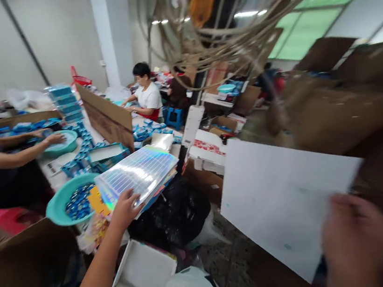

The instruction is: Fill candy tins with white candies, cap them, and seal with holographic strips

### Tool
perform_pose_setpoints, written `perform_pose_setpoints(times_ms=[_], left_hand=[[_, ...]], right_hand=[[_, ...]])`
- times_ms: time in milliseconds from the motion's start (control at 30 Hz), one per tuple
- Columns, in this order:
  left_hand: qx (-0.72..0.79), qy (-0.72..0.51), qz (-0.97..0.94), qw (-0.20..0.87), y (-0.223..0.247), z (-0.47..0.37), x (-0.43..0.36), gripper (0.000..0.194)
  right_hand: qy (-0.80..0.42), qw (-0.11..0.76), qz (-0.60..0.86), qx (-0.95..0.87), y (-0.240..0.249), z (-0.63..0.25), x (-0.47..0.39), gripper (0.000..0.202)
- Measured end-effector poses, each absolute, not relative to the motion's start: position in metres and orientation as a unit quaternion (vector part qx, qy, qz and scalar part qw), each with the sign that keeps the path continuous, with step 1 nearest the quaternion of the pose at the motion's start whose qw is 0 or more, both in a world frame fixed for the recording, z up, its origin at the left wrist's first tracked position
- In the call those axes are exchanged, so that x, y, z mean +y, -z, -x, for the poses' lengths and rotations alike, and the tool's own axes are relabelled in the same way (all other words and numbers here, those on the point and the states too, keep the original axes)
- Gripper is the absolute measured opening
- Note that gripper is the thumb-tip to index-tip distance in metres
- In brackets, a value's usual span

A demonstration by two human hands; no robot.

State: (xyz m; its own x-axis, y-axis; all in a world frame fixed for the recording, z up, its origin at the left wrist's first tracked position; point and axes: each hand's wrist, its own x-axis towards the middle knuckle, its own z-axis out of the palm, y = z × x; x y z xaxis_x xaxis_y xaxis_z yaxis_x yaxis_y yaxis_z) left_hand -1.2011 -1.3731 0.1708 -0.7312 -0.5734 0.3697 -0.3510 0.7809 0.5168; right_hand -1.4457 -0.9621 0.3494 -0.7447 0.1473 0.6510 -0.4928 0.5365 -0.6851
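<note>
My left hand (pixel 128 209) rests on the near edge of a stack of shiny holographic sheets (pixel 142 171), its fingers on the top sheet. Over to the right, my right hand (pixel 356 230) is blurred and pinches the lower right edge of a large white sheet (pixel 276 198). That sheet hangs tilted in the air, apart from the stack. Faint bluish marks show on its face. A yellow piece (pixel 97 201) lies beside the stack's left edge.
A turquoise basin (pixel 55 209) of small blue packets stands left of the stack. Below are a black plastic bag (pixel 175 211) and an open white box (pixel 146 269). Cables (pixel 220 41) hang overhead. One person's arms (pixel 20 154) reach in at left; another person (pixel 147 92) sits farther back.
</note>
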Motion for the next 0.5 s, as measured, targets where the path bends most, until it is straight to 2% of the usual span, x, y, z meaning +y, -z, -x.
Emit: perform_pose_setpoints(times_ms=[67,167,233,500], left_hand=[[-0.907,0.216,-0.235,0.275,-0.165,1.198,-1.381,0.04],[-0.911,0.21,-0.215,0.283,-0.155,1.196,-1.396,0.059],[-0.914,0.21,-0.207,0.279,-0.152,1.194,-1.402,0.063],[-0.931,0.2,-0.245,0.182,-0.15,1.195,-1.411,0.047]], right_hand=[[-0.468,0.345,-0.062,-0.811,-0.352,1.439,-0.955,0.055],[-0.453,0.325,-0.111,-0.823,-0.351,1.429,-0.959,0.059],[-0.441,0.325,-0.148,-0.824,-0.35,1.426,-0.963,0.057],[-0.425,0.319,-0.181,-0.827,-0.347,1.429,-0.962,0.053]])
